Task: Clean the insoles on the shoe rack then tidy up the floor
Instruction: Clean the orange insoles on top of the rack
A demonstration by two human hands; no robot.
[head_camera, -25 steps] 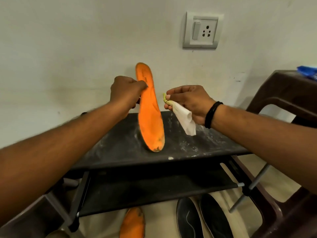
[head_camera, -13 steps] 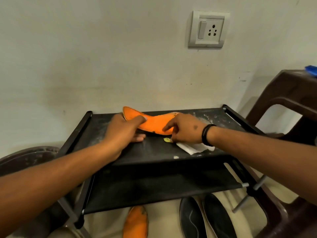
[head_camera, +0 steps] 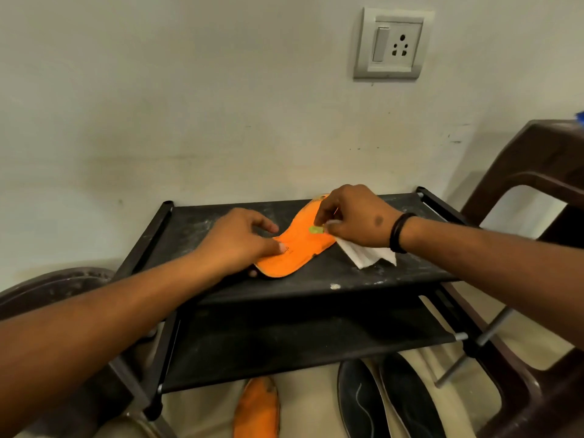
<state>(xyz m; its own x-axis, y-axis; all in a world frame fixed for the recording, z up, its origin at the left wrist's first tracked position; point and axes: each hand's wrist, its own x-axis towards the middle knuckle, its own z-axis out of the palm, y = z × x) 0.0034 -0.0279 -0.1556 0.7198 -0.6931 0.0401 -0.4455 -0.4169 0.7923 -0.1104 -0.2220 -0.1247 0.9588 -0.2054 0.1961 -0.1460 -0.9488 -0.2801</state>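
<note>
An orange insole lies flat on the dusty top shelf of a black shoe rack. My left hand presses its near end down with the fingertips. My right hand rests over the far end and pinches a white cloth with a small yellow-green tip, which trails onto the shelf to the right. On the floor under the rack lie a second orange insole and two black insoles.
A brown plastic chair stands close on the right of the rack. A round brown object sits at the left. The white wall right behind carries a switch and socket plate. The lower shelf is bare.
The insole, held upright a second ago, now lies flat on the top shelf. Both hands came down with it, and the cloth rests against its right side.
</note>
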